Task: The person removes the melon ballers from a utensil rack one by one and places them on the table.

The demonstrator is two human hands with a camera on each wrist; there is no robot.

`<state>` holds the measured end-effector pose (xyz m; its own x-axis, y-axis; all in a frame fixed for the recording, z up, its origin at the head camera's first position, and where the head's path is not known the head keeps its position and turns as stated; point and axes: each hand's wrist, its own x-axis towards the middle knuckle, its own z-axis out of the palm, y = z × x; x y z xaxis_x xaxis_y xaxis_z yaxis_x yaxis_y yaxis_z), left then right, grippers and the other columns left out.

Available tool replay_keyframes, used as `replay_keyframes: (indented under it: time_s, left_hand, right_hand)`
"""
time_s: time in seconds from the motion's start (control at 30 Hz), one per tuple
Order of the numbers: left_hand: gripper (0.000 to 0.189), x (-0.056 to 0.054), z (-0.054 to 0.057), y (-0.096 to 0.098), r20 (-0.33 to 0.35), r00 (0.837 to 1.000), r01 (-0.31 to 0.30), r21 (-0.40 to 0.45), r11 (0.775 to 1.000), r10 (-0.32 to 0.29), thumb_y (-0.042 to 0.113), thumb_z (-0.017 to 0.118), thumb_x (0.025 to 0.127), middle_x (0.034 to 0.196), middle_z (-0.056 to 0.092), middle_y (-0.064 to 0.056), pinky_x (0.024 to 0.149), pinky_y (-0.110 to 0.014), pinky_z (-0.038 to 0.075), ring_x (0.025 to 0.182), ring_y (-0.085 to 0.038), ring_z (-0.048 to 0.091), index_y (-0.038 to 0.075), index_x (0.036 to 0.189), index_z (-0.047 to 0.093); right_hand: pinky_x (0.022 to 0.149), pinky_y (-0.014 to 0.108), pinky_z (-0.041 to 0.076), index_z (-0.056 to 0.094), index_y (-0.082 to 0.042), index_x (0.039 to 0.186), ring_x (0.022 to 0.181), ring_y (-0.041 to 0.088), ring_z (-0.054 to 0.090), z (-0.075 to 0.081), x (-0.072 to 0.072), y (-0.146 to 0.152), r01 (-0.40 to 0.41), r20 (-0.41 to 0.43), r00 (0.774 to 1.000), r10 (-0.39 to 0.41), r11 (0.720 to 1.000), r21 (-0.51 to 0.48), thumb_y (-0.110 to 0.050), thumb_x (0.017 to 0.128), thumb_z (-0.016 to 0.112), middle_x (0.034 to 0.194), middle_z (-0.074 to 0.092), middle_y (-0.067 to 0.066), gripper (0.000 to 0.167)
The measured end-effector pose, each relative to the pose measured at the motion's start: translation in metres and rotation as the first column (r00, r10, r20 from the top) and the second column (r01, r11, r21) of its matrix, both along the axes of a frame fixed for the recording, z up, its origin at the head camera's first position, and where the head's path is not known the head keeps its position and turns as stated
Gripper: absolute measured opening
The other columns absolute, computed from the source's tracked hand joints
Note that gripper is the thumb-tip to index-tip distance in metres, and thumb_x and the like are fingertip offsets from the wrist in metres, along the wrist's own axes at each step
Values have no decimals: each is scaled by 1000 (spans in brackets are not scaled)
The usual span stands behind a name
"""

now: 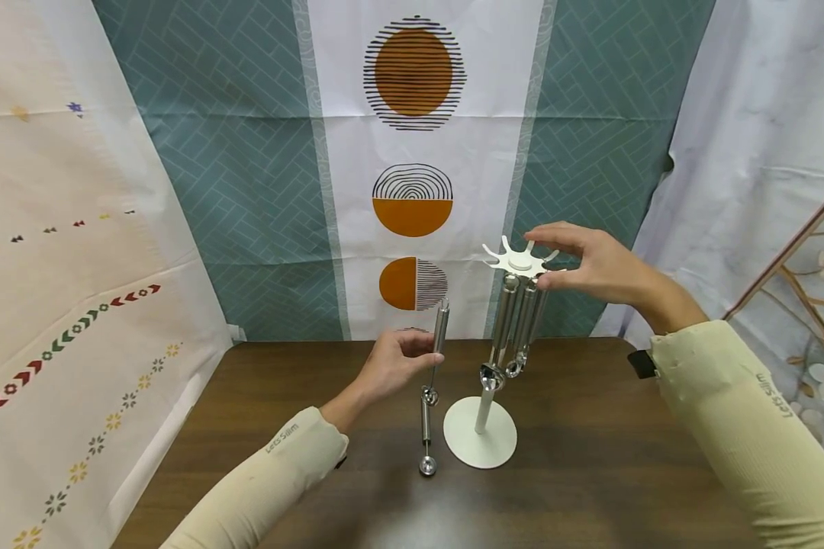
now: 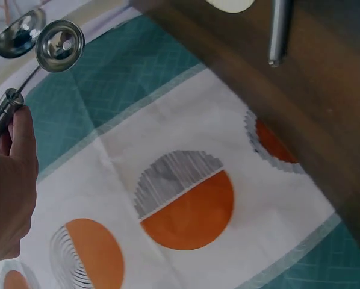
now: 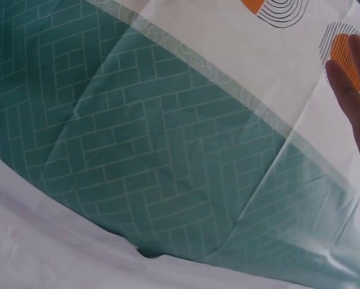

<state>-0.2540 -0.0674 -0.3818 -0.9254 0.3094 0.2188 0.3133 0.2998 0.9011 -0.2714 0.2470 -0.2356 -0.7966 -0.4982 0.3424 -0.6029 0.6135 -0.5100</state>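
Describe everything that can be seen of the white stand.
The stand is plain white, perhaps painted metal or plastic. Its round base rests on the brown table; a thin post carries a top with curved arms. Shiny utensils hang there, partly hiding the post, and the right hand seems to grip the top's edge.

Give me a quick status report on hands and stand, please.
Left hand pinching a metal scoop. Right hand at hooked top of white stand, grip unclear. Other scoops hanging there; loose scoop on table beside base, possibly in the way.
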Motion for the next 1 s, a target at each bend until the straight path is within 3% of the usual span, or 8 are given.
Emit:
replay_keyframes:
  time_s: [0.27, 0.43, 0.6, 0.83, 1.0]
  left_hand:
    - [24, 1, -18, -9, 13, 998, -59, -2, 998, 59, 9, 81, 84, 94, 75, -6, 75, -29, 57, 83, -17, 69, 2, 107, 76]
    - [23, 3, -25, -14, 34, 996, -86, -3, 996, 86, 8, 81, 83, 91, 75, -6, 73, -28, 56, 82, -17, 70, 2, 105, 76]
    - [22, 4, -36, -18, 49, 995, -85, 5, 996, 85, 9, 81, 84, 91, 75, -6, 73, -28, 56, 82, -17, 69, 1, 104, 75]
    - [23, 4, -55, -20, 107, 989, -103, 45, 994, 98, 8, 80, 84, 91, 74, -7, 75, -37, 59, 80, -17, 69, -1, 105, 74]
    - [22, 4, -70, -20, 145, 982, -134, 58, 989, 124, 7, 80, 84, 88, 74, -9, 70, -32, 59, 75, -14, 68, -4, 102, 74]
  right_hand:
    - [96, 56, 40, 58, -2, 138, 130, 33, 45, 1, -4, 4, -50, -64, 996, 56, 995, 89, -24, 84, 80, 140, 51, 9, 62]
    - [96, 57, 41, 58, -5, 139, 131, 32, 44, 2, -5, 8, -84, -70, 993, 93, 989, 121, -26, 89, 74, 142, 50, 6, 57]
    - [95, 57, 41, 61, -6, 136, 130, 32, 46, 2, -5, 7, -74, -79, 993, 84, 990, 119, -24, 89, 74, 141, 52, 7, 52]
    - [95, 57, 42, 67, -4, 129, 127, 35, 48, 0, -7, 5, -36, -122, 991, 49, 994, 106, -26, 85, 80, 136, 55, 10, 51]
    - [96, 57, 41, 69, -4, 126, 127, 35, 49, -3, -8, 4, -23, -140, 990, 34, 996, 85, -25, 84, 81, 134, 57, 10, 49]
